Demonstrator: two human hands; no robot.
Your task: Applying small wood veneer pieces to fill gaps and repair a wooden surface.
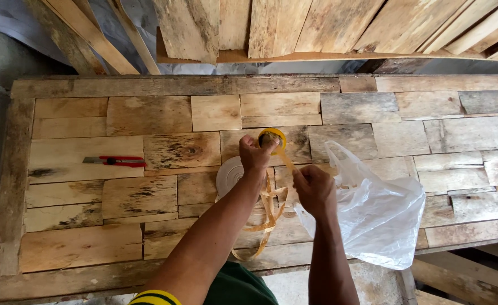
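Yellow tape roll (272,139) pinched in the left hand (254,154) above the patchwork plank desk (147,116); right hand (315,187) fingers grip its curling tan strip (269,210). White disc (229,175) beneath, crinkled plastic bag (373,212) alongside, red cutter (116,161) well apart.

Two hands work over the wooden table (147,85): the left hand (254,153) and the right hand (315,189). There is one yellow tape roll (272,137), one white round lid (229,174), one clear plastic bag (376,212) at about four o'clock, and one red cutter (116,161) (off at nine o'clock).

A red-handled cutter (115,161) lies on the patchwork wooden tabletop (147,116), below stacked planks (317,25).
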